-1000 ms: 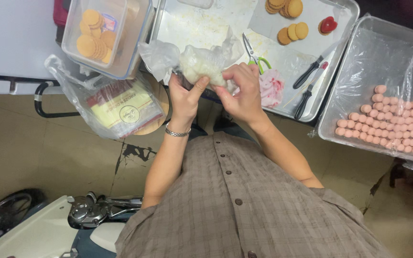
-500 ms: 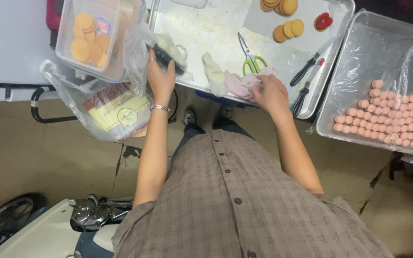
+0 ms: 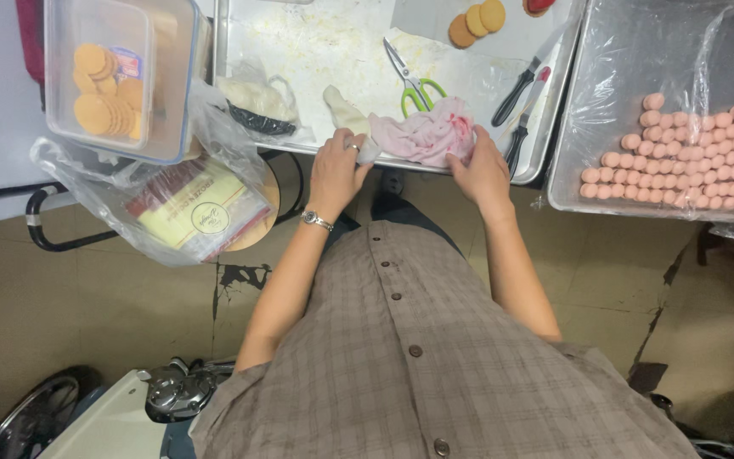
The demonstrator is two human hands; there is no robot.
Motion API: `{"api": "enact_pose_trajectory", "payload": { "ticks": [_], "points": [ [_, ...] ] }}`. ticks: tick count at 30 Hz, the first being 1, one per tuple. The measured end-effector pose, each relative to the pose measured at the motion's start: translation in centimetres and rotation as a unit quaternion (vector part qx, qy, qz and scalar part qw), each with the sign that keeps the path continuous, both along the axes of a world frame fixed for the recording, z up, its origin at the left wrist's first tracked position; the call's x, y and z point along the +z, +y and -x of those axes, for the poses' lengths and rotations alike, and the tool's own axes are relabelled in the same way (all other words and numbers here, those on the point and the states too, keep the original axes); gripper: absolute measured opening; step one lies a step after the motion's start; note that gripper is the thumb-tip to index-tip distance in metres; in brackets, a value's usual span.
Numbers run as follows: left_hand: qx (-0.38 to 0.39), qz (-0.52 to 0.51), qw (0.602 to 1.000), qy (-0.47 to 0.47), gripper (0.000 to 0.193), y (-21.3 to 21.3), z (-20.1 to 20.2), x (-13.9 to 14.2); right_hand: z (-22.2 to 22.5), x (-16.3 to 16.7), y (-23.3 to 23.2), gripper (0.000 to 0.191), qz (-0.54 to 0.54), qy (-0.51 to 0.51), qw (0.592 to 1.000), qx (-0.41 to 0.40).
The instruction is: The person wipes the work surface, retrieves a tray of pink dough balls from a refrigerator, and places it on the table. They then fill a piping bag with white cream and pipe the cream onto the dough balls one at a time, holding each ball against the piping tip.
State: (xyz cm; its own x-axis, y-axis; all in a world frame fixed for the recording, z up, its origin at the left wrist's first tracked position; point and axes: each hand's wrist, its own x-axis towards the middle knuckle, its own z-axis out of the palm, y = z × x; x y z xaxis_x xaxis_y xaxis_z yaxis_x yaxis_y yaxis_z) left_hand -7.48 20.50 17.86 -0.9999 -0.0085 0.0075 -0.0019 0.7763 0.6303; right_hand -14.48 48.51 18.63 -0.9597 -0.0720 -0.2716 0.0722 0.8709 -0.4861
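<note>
My left hand rests at the near rim of a metal tray, its fingers around the lower end of a pale piping bag. My right hand holds a crumpled pink cloth that lies against the piping bag. Green-handled scissors lie just beyond the cloth. A clear plastic bag with a dark bowl inside sits on the tray left of my left hand.
Two black-handled knives and round orange biscuits lie on the tray's right part. A plastic-lined tray of several pink balls stands right. A clear tub of biscuits and a bagged packet are left.
My left hand came back from the plastic bag at the tray's left and took the piping bag's end. My right hand stays on the pink cloth.
</note>
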Motion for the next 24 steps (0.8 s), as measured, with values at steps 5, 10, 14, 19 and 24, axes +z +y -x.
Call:
{"api": "enact_pose_trajectory", "payload": {
  "ticks": [5,10,14,19,24],
  "points": [
    [0.007,-0.095,0.993,0.064,0.025,-1.7,1.2,0.5,-0.1,1.4,-2.3,0.062,0.103,0.153,0.976,0.114],
    [0.027,-0.360,0.931,0.061,0.018,-3.5,3.9,6.8,1.6,5.5,-6.2,0.061,0.283,0.102,0.927,0.222],
    [0.009,-0.563,0.826,0.023,0.022,-2.7,6.5,12.9,1.8,9.3,-10.9,0.061,0.538,-0.029,0.813,0.222],
    [-0.071,-0.466,0.863,0.183,0.023,-2.7,8.2,17.7,2.6,13.3,-12.9,0.056,0.615,-0.070,0.768,0.164],
    [-0.080,-0.478,0.874,0.036,0.035,-2.2,9.2,20.1,4.0,15.5,-12.4,0.038,0.610,-0.112,0.764,0.177]
  ]
}}
